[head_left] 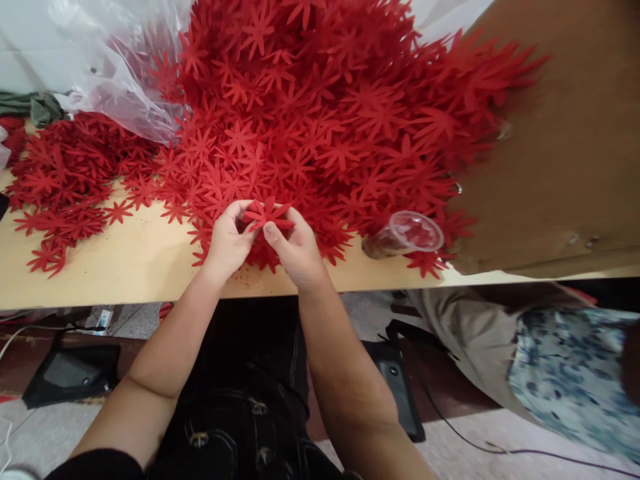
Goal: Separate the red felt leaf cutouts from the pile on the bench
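Observation:
Between my two hands is a red flower-shaped cutout [269, 213] with several narrow petals, held just above the front of a big heap of the same red cutouts [320, 133]. My left hand [231, 238] pinches its left side with thumb and fingers. On the other side, my right hand [295, 247] grips it, thumb pressed on the near petals. The fingers beneath the cutout are partly hidden. A clear plastic cup [415, 231] leans among the cutouts to the right of my right hand, with something dark inside.
A smaller red pile [75, 173] lies to the left, beside a clear plastic bag [125, 87]. At the right stands a large brown board or box [565, 147]. The pale table's front edge [100, 293] runs before me. Another person's patterned clothing [575, 373] shows at lower right.

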### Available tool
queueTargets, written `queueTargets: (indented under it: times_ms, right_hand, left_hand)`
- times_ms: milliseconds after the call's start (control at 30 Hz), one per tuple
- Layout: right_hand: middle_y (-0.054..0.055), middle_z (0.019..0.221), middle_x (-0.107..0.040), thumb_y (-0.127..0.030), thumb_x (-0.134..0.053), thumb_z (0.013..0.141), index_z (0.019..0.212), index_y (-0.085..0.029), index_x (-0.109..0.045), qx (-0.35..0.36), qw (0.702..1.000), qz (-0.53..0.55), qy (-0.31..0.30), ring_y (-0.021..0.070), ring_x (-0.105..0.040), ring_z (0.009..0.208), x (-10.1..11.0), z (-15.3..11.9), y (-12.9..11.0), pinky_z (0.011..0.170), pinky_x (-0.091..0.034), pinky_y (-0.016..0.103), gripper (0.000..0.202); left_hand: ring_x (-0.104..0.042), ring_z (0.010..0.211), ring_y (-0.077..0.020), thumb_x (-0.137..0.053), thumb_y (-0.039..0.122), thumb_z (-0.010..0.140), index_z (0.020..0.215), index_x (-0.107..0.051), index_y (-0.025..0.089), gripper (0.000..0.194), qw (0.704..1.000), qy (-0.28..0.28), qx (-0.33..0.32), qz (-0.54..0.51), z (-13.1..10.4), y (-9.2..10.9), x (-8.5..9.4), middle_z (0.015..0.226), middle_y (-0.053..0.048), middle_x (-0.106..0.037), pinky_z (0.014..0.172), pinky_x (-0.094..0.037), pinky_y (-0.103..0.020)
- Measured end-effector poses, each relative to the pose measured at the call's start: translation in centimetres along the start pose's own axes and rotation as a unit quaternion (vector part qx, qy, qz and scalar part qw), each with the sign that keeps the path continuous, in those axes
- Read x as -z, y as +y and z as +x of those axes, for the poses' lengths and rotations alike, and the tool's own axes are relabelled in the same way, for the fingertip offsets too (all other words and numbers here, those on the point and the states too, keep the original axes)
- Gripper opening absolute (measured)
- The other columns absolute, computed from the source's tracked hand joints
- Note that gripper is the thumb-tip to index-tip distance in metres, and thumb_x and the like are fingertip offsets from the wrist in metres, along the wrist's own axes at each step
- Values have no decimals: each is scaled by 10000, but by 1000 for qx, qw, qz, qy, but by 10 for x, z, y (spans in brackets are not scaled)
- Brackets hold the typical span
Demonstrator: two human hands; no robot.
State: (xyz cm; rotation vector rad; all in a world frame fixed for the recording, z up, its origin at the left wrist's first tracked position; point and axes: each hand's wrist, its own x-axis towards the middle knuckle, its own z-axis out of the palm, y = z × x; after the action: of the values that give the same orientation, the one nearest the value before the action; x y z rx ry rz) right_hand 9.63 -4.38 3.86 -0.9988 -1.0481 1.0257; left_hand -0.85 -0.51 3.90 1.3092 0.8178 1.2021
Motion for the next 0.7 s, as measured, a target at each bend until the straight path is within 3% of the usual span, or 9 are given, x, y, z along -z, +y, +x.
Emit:
queueTargets:
  times_ms: [100,200,300,400,567,700]
  right_hand:
    - [24,926,-690,-609,-581,696,896,-230,-601,-47,998,48,-11,157,-649,925,0,2,-1,892,-518,343,429]
    - [4,853,-701,-512,-689,638,837,-226,-626,-70,996,49,15,146,-656,843,0,5,3,869,-525,340,354]
    - [-2,810,-703,-416,-749,591,813,-212,-644,-36,998,23,39,140,-648,794,-1,7,6,859,-516,342,319]
    - [-2,759,-681,-399,-700,656,795,-194,-642,9,997,-22,77,128,-627,766,-1,8,5,810,-508,316,255]
    - [-62,532,-475,-446,-602,744,610,-174,-517,33,986,-120,110,55,-435,522,-4,7,4,536,-393,213,314]
    - [-78,484,-334,-500,-532,780,519,-181,-390,42,982,-134,123,39,-322,470,-7,9,8,468,-301,205,437]
  left_hand:
    - [-588,784,-97,-600,72,690,896,-569,182,235,998,27,-26,57,-1,-3,1,837,-1,-637,804,-475,-264]
    - [-589,802,-104,-569,81,719,923,-578,183,228,994,39,-47,91,-1,-3,1,873,-10,-641,824,-471,-279]
    - [-585,869,-112,-557,142,764,975,-582,187,217,995,32,-46,81,-3,2,1,947,-28,-637,874,-454,-283]
    - [-559,924,-118,-556,247,803,1020,-593,198,226,995,53,-39,69,-6,8,1,975,-39,-610,915,-423,-273]
    - [-561,962,-120,-614,277,770,1037,-594,203,278,997,24,46,-49,-11,12,-5,991,-22,-612,925,-413,-271]
    - [-585,900,-105,-653,224,722,964,-619,199,246,990,18,84,-108,-10,9,-11,943,-1,-637,918,-424,-275]
